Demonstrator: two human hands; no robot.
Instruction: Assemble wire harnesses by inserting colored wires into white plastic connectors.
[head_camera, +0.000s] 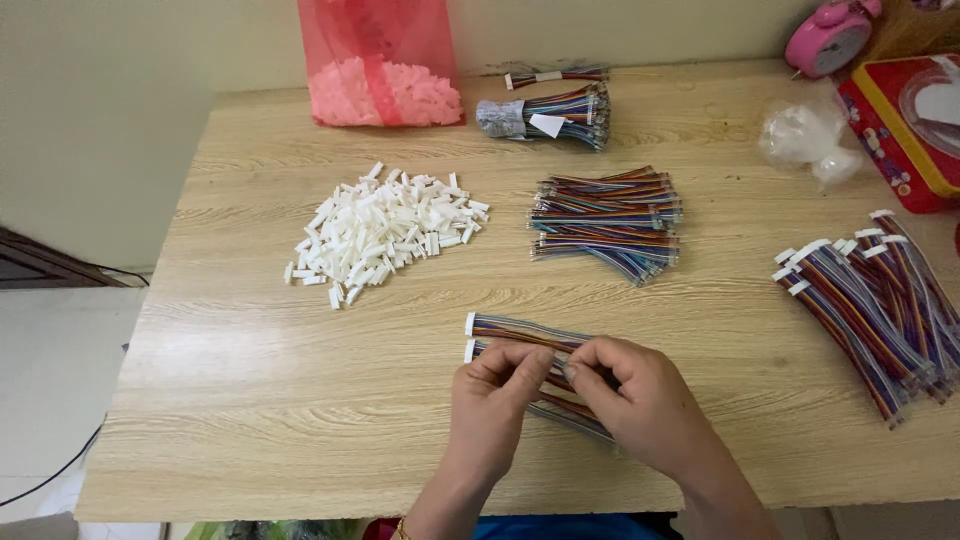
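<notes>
My left hand (492, 408) and my right hand (640, 400) meet at the near middle of the wooden table (250, 380), both pinching a multicoloured ribbon cable (520, 331) that has white connectors at its left end. A second cable lies just under it, running beneath my right hand. A heap of small white plastic connectors (385, 232) lies further back on the left. A pile of loose multicoloured cables (607, 220) sits behind my hands.
Cables with white connectors fitted (870, 305) lie fanned out at the right. A pink bag of connectors (382, 70), a bundled cable pack (545, 115), a clear plastic bag (808, 138), a red box (900, 125) and a pink alarm clock (828, 38) line the back.
</notes>
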